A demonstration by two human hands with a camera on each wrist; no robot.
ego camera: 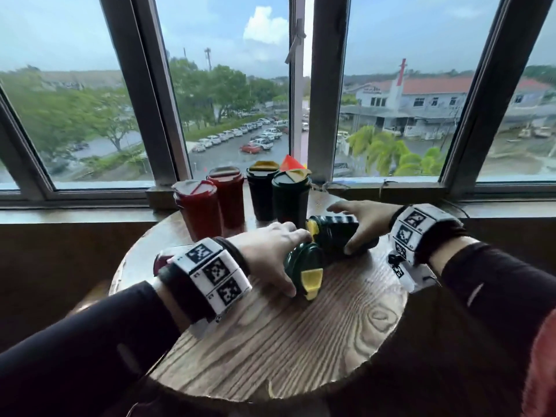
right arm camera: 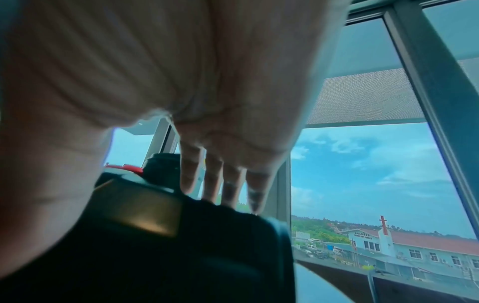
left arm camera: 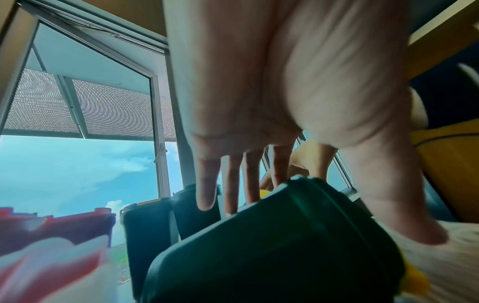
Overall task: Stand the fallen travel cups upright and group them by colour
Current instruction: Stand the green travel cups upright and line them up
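reaching over both fallen green cups at once, the left hand [ego camera: 270,251] arches over the near green cup [ego camera: 304,266] at frame centre, thumb down on the table [ego camera: 285,341] on one side and fingers draped over the far side, straddling it for a scoop; whether it grips yet, i cannot tell. just right of it the right hand [ego camera: 361,224] curls round the second fallen green cup [ego camera: 337,233], thumb on the near side, fingers over the top. both cups lie on their sides, yellow lid flaps toward centre, nearly touching. above centre stand two red cups [ego camera: 210,203] side by side and two green cups [ego camera: 276,197] beside them, so the colour groups are waiting, a likely spot for these two
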